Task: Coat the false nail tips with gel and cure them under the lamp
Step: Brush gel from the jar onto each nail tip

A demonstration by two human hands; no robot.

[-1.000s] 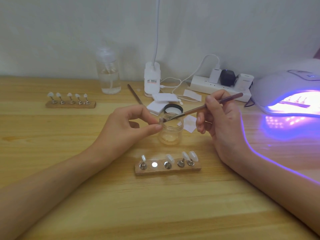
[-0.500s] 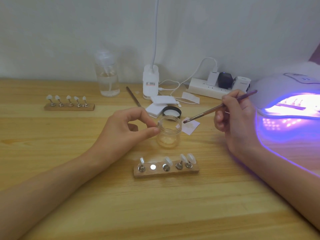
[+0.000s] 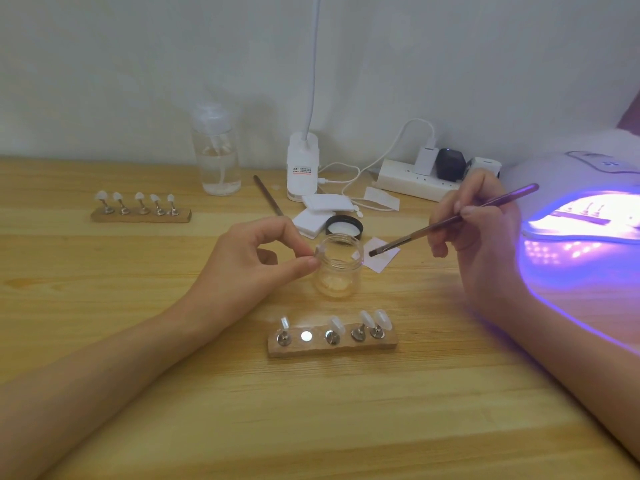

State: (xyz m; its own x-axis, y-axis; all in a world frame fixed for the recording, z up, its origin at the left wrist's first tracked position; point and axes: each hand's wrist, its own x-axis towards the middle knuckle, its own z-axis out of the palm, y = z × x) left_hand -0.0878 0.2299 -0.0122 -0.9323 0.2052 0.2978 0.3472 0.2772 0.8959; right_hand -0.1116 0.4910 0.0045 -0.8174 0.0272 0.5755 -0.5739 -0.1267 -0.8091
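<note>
2 hands are held apart over the middle of the tabletop [image 3: 104, 299]. A small clear nail tip [image 3: 321, 251] is pinched between the thumb and forefinger of the left hand [image 3: 256, 261], just at the left rim of the open glass jar [image 3: 341, 271]; whether tip and rim touch cannot be told. A thin brush [image 3: 450, 221] is gripped like a pen by the right hand [image 3: 485, 237], its dark bristle end pointed down and left, just right of the jar's mouth and above a white paper scrap [image 3: 384, 263]. The black lid [image 3: 344, 226] is laid just behind the jar. Nearer the front edge, a wooden holder [image 3: 332, 348] is set, with 4 tips on metal stands and 1 bare shiny disc. A second holder [image 3: 140, 216] with 5 tips is placed toward the left edge. At the right edge, the curing lamp [image 3: 561, 178] is lit violet, and its glow is cast on the right forearm. Along the back edge a clear pump bottle [image 3: 216, 161], a clip lamp base [image 3: 302, 168] and a power strip [image 3: 398, 178] are lined up, with a spare brush [image 3: 268, 197] and white pads [image 3: 323, 202] in front.
</note>
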